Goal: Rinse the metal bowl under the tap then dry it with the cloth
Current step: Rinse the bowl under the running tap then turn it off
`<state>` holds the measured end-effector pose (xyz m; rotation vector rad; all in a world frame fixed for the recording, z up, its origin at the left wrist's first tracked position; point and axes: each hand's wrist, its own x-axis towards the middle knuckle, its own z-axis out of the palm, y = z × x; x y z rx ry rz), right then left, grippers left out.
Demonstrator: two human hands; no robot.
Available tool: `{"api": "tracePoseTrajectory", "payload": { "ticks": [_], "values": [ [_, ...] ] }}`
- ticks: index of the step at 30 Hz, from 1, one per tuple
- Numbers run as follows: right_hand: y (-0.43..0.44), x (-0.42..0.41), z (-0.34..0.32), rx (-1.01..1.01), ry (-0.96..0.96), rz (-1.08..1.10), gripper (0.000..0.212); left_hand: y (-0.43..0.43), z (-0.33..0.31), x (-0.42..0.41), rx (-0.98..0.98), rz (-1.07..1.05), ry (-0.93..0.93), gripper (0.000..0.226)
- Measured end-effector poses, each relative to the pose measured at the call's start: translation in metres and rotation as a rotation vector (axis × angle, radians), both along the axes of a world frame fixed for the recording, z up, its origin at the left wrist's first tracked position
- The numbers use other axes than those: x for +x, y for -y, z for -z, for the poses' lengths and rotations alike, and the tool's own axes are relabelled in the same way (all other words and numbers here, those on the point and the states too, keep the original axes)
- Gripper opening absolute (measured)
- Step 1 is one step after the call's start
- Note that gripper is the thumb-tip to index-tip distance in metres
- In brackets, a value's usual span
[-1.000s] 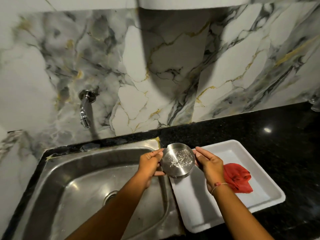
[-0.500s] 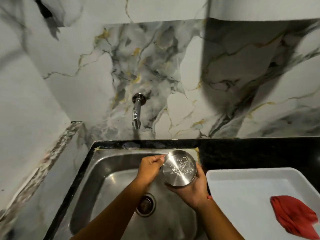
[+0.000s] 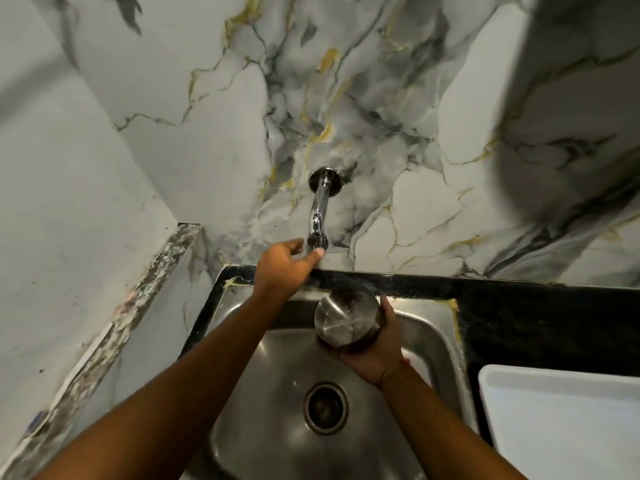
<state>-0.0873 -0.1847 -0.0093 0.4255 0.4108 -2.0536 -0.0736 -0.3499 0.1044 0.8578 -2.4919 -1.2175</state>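
Note:
The small metal bowl (image 3: pixel 346 317) is held over the back of the steel sink (image 3: pixel 429 341), its opening facing up toward me. My right hand (image 3: pixel 375 355) cups it from below and from the right. My left hand (image 3: pixel 282 268) is raised to the chrome tap (image 3: pixel 318 209) on the marble wall, fingers apart, with the thumb tip touching the tap's lower end. No water runs from the tap. The red cloth is out of view.
A white tray (image 3: pixel 554 410) lies on the black counter (image 3: pixel 540 317) to the right of the sink. The sink's drain (image 3: pixel 325 407) sits below the bowl. A marble ledge (image 3: pixel 114 327) runs along the left wall.
The left hand let go of the bowl and rose to the tap. The right hand alone now carries the bowl, farther over the sink. The view shifted left, so the cloth left the frame.

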Motion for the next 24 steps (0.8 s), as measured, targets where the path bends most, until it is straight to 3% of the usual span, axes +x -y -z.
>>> {"api": "tracePoseTrajectory", "payload": {
  "ticks": [7,16,24],
  "values": [
    [0.041,-0.04,0.016,-0.047,0.012,-0.031,0.085,-0.004,-0.009,-0.041,-0.247,-0.098,-0.064,0.041],
    [0.07,-0.053,0.021,-0.097,0.016,-0.041,0.079,-0.005,-0.003,-0.051,-0.228,-0.098,-0.071,0.028],
    [0.08,-0.058,0.024,-0.082,0.03,-0.029,0.081,0.022,-0.012,-0.049,0.002,0.254,-0.011,0.012]
  ]
}}
